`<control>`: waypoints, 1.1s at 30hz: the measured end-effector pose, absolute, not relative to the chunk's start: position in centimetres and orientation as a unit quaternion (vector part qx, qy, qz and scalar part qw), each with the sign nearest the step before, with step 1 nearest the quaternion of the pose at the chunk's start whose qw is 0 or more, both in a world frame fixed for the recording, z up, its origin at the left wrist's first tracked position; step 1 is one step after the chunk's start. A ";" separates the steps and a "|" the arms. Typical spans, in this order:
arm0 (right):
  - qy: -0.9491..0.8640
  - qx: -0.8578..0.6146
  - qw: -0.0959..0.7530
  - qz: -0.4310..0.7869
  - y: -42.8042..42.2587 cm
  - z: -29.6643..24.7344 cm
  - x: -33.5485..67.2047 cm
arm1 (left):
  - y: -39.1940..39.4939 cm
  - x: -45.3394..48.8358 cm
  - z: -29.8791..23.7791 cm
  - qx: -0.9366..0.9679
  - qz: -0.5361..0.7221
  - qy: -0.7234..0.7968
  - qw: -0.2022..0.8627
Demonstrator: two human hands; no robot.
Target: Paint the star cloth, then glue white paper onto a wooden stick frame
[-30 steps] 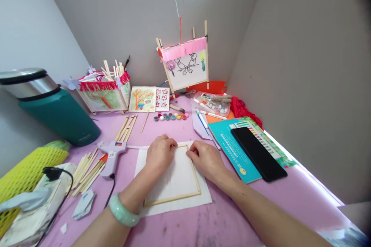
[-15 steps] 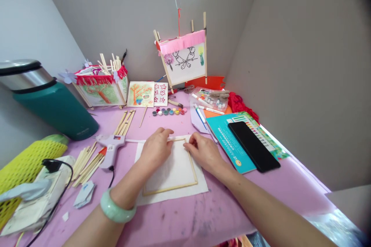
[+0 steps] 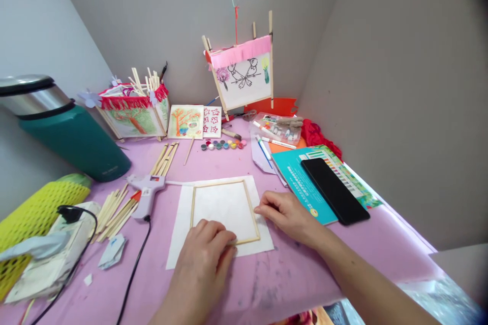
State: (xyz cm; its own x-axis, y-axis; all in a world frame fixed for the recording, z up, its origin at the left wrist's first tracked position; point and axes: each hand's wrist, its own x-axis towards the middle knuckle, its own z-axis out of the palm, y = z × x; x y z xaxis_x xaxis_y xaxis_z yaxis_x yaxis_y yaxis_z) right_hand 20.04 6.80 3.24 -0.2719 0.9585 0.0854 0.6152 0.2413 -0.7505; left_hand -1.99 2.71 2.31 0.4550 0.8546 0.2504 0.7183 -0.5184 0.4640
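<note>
A square frame of thin wooden sticks (image 3: pixel 249 203) lies flat on a white sheet (image 3: pixel 176 244). My left hand (image 3: pixel 206 256) rests over the frame's near side, fingers bent and the thumb apart from them; it covers the near left corner. At the frame's right side, my right hand (image 3: pixel 285 216) has thumb and fingertips pressed together beside the stick. Whatever may be between those fingertips is hidden. A pale purple glue gun (image 3: pixel 147 195) lies left of the sheet, a white glue stick protruding from it toward the frame.
Loose wooden sticks (image 3: pixel 112 210) lie beyond the glue gun's black cord (image 3: pixel 133 274). A teal bottle (image 3: pixel 82 142) stands at left. A black phone (image 3: pixel 335 190) rests on a blue booklet (image 3: pixel 301 183) at right. Paint pots (image 3: pixel 224 145) and a hanging lantern (image 3: pixel 244 78) are farther back.
My left hand has moved from the frame's far side to its near side. My right hand has slid from the far right corner down along the right side.
</note>
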 end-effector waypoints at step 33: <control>-0.755 -0.558 0.312 0.148 6.9 -0.1 20.0 | 9.5 -10.4 7.9 0.609 0.066 0.768 -0.186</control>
State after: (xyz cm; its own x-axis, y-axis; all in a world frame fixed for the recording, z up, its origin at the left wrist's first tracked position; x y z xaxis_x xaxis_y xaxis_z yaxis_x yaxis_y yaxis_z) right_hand 19.97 6.89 -0.10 -0.1835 0.9343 0.3056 0.7499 0.3341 -0.5710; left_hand -10.40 9.50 7.88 -0.1892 0.9110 0.3663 0.9601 0.2499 -0.1256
